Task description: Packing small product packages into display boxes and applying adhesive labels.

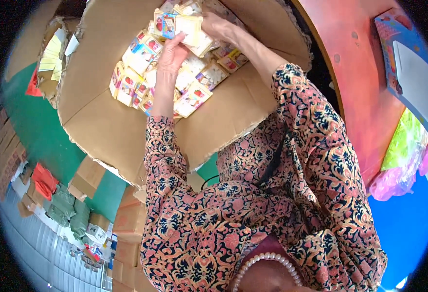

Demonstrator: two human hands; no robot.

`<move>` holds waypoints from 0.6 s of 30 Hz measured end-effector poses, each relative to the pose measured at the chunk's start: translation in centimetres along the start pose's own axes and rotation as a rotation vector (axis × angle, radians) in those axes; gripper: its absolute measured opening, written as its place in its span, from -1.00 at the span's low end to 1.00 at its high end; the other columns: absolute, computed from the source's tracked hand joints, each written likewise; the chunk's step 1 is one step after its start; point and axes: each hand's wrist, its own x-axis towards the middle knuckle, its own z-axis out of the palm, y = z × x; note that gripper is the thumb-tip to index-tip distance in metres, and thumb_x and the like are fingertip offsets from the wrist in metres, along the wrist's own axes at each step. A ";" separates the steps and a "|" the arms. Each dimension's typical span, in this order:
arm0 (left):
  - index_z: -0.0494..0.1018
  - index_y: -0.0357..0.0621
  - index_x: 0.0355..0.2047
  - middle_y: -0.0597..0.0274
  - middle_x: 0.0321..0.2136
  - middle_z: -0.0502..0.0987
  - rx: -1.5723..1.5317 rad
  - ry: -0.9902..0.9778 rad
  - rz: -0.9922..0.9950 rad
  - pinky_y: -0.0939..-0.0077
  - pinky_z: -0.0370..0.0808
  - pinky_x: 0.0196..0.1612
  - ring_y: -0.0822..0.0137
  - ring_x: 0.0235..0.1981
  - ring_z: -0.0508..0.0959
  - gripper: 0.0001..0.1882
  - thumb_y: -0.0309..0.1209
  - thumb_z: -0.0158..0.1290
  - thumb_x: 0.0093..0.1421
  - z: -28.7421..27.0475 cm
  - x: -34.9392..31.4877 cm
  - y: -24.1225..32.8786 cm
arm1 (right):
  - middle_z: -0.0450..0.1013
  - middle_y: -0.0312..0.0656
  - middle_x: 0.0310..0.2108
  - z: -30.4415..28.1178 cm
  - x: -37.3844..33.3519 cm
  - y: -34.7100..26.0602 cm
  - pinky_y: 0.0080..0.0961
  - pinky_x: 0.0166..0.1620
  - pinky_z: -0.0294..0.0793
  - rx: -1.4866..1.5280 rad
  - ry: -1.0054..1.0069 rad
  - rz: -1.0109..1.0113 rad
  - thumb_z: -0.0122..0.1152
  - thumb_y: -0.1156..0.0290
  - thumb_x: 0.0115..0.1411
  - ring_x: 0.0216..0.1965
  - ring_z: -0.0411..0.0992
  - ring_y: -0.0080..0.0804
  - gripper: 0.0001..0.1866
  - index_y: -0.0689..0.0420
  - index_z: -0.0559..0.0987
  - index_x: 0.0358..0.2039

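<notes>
My left hand [171,57] reaches into a large cardboard box [95,73], its thumb pressed on a small flat pack of cards [188,29] with a pale yellow edge and a strawberry picture. The pack is held above a heap of similar packs [136,58], which lie loosely at different angles in the box. Close to the right edge of the held pack is my right hand [216,27]. Its fingers are hidden, so I cannot tell whether they grip this pack or another one.
A red tabletop [345,73] runs along the right, bearing a blue box with a pale panel [413,68] and green and pink plastic bags [399,165]. At the left stands a smaller carton [51,58] with yellowish cards. Stacked cartons [126,219] and green sacks [73,209] lie lower left.
</notes>
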 end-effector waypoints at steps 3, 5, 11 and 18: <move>0.21 -0.34 0.06 0.00 0.02 0.35 -0.023 0.151 -0.038 0.14 0.22 0.19 0.12 0.06 0.35 -0.46 -0.58 0.07 0.04 -2.6 -1.2 0.7 | 0.50 -0.13 -0.27 0.4 -0.5 0.3 -0.29 -0.24 0.43 -0.164 0.021 0.089 -0.02 0.23 0.17 -0.24 0.45 -0.29 -0.66 0.17 0.48 -0.14; 0.20 -0.36 0.06 -0.03 0.02 0.35 0.051 0.199 -0.012 0.12 0.21 0.19 0.10 0.06 0.34 -0.46 -0.59 0.05 0.04 -2.1 -0.7 0.1 | 0.50 -0.07 -0.31 -2.9 0.6 2.6 -0.22 -0.29 0.45 -1.227 0.019 -0.140 -0.09 0.35 0.16 -0.25 0.47 -0.12 -0.70 0.18 0.48 -0.15; 0.25 -0.34 0.00 0.00 -0.09 0.41 0.023 0.125 -0.036 0.08 0.39 0.04 0.08 -0.04 0.44 -0.46 -0.71 0.05 -0.06 -5.0 -2.3 0.6 | 0.40 -0.12 -0.09 -0.7 -4.5 11.4 -0.07 0.05 0.20 -1.433 -0.004 -0.021 -0.13 0.25 0.19 0.04 0.27 -0.16 -0.67 0.10 0.50 -0.13; 0.28 -0.26 0.00 0.10 -0.10 0.44 0.143 0.039 0.003 0.20 0.38 0.07 0.15 -0.02 0.43 -0.41 -0.78 0.02 -0.12 -0.5 -0.1 0.3 | 0.45 -0.01 -0.14 -4.2 -1.0 10.6 -0.27 -0.07 0.40 -1.396 -0.295 -0.346 -0.06 0.29 0.16 -0.07 0.40 -0.17 -0.70 0.13 0.53 -0.19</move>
